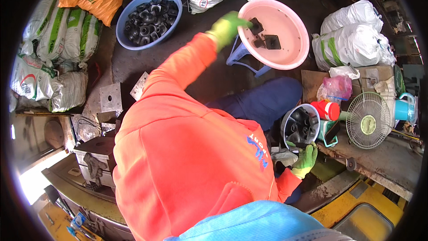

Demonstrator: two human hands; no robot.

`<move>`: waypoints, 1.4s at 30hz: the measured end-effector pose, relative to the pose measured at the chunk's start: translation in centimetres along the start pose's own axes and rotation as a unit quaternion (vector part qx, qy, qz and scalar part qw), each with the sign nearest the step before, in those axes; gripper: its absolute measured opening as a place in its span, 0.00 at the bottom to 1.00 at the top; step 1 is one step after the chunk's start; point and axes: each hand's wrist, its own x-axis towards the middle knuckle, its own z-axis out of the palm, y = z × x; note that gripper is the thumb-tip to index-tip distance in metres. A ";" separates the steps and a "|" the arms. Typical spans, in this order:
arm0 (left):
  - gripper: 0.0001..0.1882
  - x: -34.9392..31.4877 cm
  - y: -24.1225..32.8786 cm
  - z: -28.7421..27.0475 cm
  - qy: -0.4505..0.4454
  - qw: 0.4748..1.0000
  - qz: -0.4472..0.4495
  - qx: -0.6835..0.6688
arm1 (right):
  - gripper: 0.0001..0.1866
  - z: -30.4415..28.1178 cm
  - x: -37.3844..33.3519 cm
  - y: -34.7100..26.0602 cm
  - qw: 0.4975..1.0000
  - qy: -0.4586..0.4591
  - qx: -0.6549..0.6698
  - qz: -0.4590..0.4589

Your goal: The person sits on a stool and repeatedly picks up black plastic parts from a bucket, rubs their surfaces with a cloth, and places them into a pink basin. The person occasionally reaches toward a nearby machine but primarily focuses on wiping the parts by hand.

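Observation:
My left hand (226, 29), in a green glove, reaches over the left rim of a pink basin (299, 23). Its fingers look stretched out, slightly blurred, and a black piece (256, 26) lies just past the fingertips. Another black piece with a square flat base (272, 42) rests in the basin. Down at the right, my gloved right hand (305, 161) is at the near rim of a small white bucket (285, 125) holding several black moulded parts (299, 124). A dark piece (302, 145) shows between its thumb and fingers; its exact shape is unclear.
A blue stool (240, 56) supports the basin. To its left stands a blue tub (120, 29) heaped with black parts. Filled sacks (352, 47) stand around. Right of the bucket are a red-lidded container (327, 110) and a fan (368, 120); a metal machine block (94, 156) sits at left.

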 end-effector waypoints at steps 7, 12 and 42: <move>0.30 -15.1 -4.2 29.5 -0.684 0.681 0.175 0.196 | 0.18 1.9 -8.2 -4.3 0.959 0.105 -0.128 -0.228; 0.21 -18.7 -7.7 36.0 -0.714 0.664 0.075 0.210 | 0.16 -2.3 -18.7 -11.3 0.698 0.376 -0.504 -0.342; 0.17 -11.3 -21.3 36.3 -0.494 0.718 -0.470 0.139 | 0.18 -12.7 -23.1 -23.3 0.568 0.677 -0.080 -0.461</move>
